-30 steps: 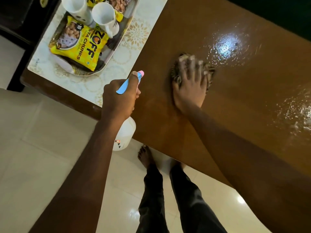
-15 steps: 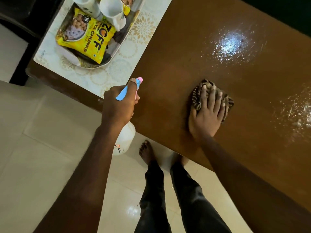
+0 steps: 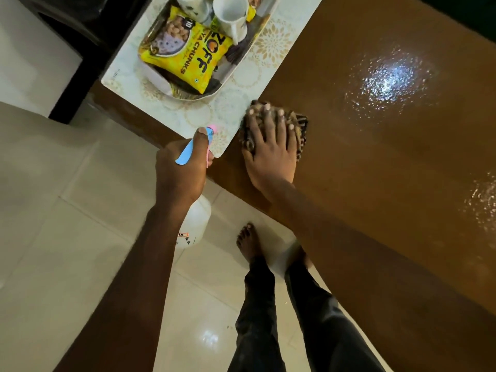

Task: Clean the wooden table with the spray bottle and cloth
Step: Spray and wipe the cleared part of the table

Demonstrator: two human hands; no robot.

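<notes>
Nearest, the left grip is curled tight round the neck of the spray bottle, with the thumb along the blue trigger head. The white body hangs below the wrist over the floor tiles, just off the near edge of the wooden desk, and the pink nozzle points toward the desk.

Just beside it, the right grip lies flat with fingers straight and spread. It grasps nothing and only presses the striped cloth onto the desk close to that edge. The cloth sits right against the corner of the patterned mat; whether they touch I cannot tell.

Farther on, the mat carries a tray with a yellow packet and two white mugs. Out to the right, spray droplets glisten in a bright patch, and a second wet patch shines at the picture's edge. Both are well apart from the cloth.

The step in hand looks like wiping, with spray already on the wood. The next move probably calls for sweeping the cloth away from the mat and out across the wet patches, palm flat and pressure even. The bottle can wait unless a dry stretch needs more.
</notes>
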